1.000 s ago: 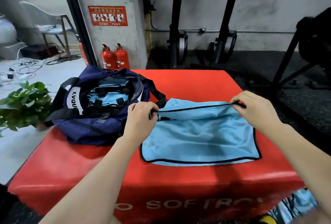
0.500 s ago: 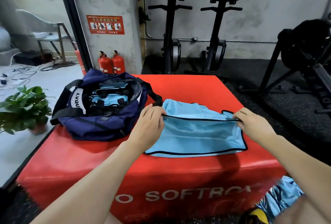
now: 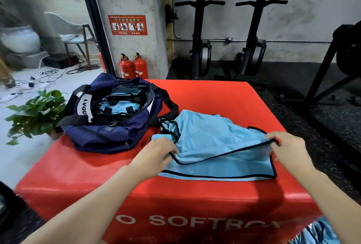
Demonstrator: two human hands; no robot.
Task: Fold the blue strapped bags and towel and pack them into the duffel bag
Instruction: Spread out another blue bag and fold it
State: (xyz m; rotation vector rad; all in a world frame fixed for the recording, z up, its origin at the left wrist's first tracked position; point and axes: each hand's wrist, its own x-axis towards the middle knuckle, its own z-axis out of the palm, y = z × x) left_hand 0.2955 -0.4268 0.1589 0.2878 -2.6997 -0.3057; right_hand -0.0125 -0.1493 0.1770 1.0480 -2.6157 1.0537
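Observation:
A light blue cloth (image 3: 213,146) with black trim lies folded on the red padded box (image 3: 78,175). My left hand (image 3: 156,154) pinches its black-edged fold at the left corner. My right hand (image 3: 287,150) grips the same edge at the right corner. A navy duffel bag (image 3: 109,126) stands open to the left of the cloth, with folded light blue bags with black straps (image 3: 117,105) inside it. The duffel's black strap (image 3: 170,105) reaches the cloth's far left corner.
A potted green plant (image 3: 37,113) stands on the floor left of the box. Two red fire extinguishers (image 3: 132,67) sit behind the duffel by a concrete pillar. Black gym machines (image 3: 252,29) line the back wall. More light blue fabric (image 3: 316,232) shows at the lower right.
Both hands have pulled the cloth's black-trimmed edge toward me, folding the top layer further down over the lower one. The camera view has tilted up a little.

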